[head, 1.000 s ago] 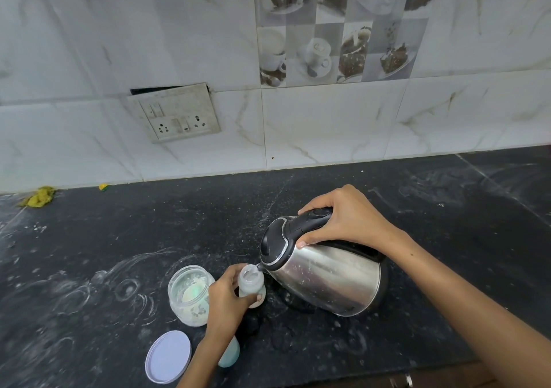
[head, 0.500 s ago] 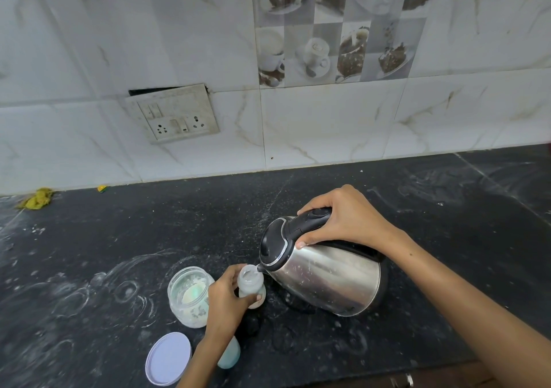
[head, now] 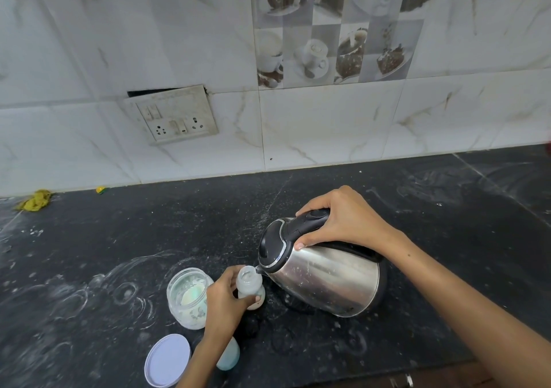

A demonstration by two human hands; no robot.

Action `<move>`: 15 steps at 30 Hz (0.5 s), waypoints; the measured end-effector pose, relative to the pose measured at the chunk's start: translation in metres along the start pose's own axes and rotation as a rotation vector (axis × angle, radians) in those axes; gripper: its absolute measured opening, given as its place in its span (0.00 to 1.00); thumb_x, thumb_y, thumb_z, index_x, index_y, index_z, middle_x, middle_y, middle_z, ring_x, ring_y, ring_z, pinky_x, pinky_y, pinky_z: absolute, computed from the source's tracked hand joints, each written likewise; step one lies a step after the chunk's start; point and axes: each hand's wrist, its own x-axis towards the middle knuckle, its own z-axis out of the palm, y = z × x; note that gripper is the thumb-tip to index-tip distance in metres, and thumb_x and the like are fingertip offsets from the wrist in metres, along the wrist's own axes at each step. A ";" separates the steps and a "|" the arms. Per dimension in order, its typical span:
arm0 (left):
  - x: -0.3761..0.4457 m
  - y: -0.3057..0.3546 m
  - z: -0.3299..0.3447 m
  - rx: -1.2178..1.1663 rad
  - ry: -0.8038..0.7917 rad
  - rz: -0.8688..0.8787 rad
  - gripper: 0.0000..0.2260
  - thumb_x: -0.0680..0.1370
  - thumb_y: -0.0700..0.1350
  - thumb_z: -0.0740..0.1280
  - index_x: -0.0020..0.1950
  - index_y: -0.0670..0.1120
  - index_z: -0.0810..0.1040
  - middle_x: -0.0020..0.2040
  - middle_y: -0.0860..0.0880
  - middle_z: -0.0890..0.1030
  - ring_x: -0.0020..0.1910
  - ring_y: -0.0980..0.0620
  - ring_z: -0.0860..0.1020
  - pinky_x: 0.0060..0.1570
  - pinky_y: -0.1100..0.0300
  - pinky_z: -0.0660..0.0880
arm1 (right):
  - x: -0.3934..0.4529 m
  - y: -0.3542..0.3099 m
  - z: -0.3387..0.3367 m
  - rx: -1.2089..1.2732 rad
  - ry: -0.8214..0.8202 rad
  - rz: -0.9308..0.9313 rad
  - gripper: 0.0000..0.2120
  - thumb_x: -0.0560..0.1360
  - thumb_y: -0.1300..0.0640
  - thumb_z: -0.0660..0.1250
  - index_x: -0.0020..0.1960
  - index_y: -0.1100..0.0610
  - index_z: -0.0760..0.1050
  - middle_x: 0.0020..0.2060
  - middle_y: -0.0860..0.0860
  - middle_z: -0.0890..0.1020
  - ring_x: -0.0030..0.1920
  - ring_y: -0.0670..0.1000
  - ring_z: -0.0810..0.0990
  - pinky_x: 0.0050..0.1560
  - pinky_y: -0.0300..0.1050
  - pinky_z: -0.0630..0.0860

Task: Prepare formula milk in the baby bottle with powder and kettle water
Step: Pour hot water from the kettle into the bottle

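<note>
A small clear baby bottle [head: 250, 285] stands upright on the black counter [head: 417, 223], and my left hand [head: 227, 298] is wrapped around its side. My right hand [head: 343, 218] grips the black handle of a steel kettle [head: 323, 271], which is tilted left with its spout right over the bottle's open mouth. Just left of the bottle stands an open glass jar of white powder [head: 188, 296]. Its pale round lid [head: 167, 360] lies flat near the counter's front edge. A teal bottle cap [head: 229, 355] is partly hidden behind my left wrist.
White powder smears cover the counter's left half. A yellow rag [head: 35, 199] lies at the back left by the tiled wall. A socket plate [head: 174, 114] hangs loose on the wall. The counter's front edge runs just below the lid.
Hardly anything has moved; the kettle stays tilted over the bottle and both hands keep their grip.
</note>
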 end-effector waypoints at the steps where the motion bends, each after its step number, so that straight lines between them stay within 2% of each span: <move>1: 0.000 0.001 0.000 0.002 0.001 0.003 0.27 0.59 0.32 0.80 0.50 0.53 0.77 0.48 0.56 0.83 0.49 0.59 0.81 0.47 0.70 0.75 | 0.000 0.000 0.000 0.000 0.001 -0.001 0.22 0.58 0.38 0.79 0.49 0.45 0.85 0.38 0.40 0.86 0.41 0.40 0.83 0.46 0.39 0.78; 11: -0.001 0.001 0.002 -0.008 0.012 0.016 0.27 0.60 0.31 0.79 0.51 0.52 0.77 0.48 0.57 0.82 0.49 0.58 0.81 0.47 0.73 0.74 | -0.002 0.010 0.001 0.029 0.028 -0.005 0.24 0.56 0.36 0.78 0.49 0.44 0.85 0.37 0.40 0.86 0.40 0.40 0.83 0.46 0.43 0.79; 13: -0.002 0.001 0.003 -0.022 0.013 0.018 0.27 0.60 0.30 0.79 0.51 0.52 0.78 0.48 0.56 0.82 0.50 0.57 0.81 0.48 0.72 0.75 | -0.005 0.013 0.000 0.046 0.041 -0.010 0.24 0.56 0.35 0.78 0.49 0.44 0.85 0.37 0.40 0.86 0.40 0.40 0.83 0.46 0.45 0.79; 15: -0.001 0.002 0.006 -0.043 0.012 0.020 0.27 0.60 0.31 0.79 0.51 0.52 0.78 0.49 0.55 0.83 0.50 0.56 0.81 0.50 0.66 0.76 | -0.008 0.016 -0.002 0.076 0.066 -0.011 0.24 0.55 0.35 0.78 0.48 0.44 0.85 0.37 0.40 0.86 0.40 0.39 0.83 0.47 0.46 0.80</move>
